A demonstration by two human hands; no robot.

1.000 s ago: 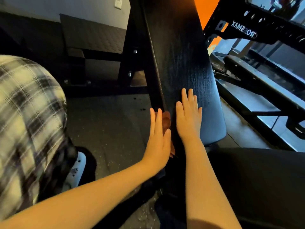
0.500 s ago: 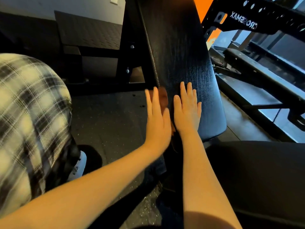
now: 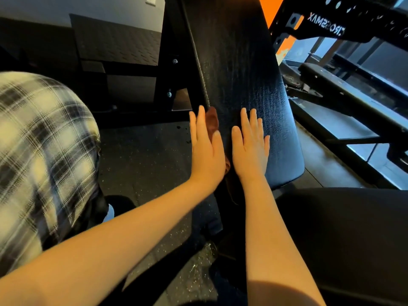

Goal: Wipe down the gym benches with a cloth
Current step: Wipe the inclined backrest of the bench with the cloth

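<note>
A black padded bench back (image 3: 238,69) slopes up and away from me in the middle of the view. With straight fingers my left hand (image 3: 206,149) presses a reddish-brown cloth (image 3: 212,121) against the pad's left side edge. Most of the cloth is hidden behind that hand; a strip shows past the fingertips and a bit below the palm. My right hand (image 3: 250,146) lies flat on the pad's front face, fingers straight, close beside the left one. The black seat pad (image 3: 344,239) fills the lower right.
A second black bench (image 3: 353,91) and a rack beam marked CROSSMAX (image 3: 326,25) stand to the right. The bench's black steel frame (image 3: 172,69) rises behind the pad. Speckled rubber floor (image 3: 141,164) spreads on the left. My plaid-clad knee (image 3: 42,151) fills the left side.
My left hand has slid the cloth up along the pad's left edge, from below the right hand's level to beside it. My right hand has stayed flat on the pad.
</note>
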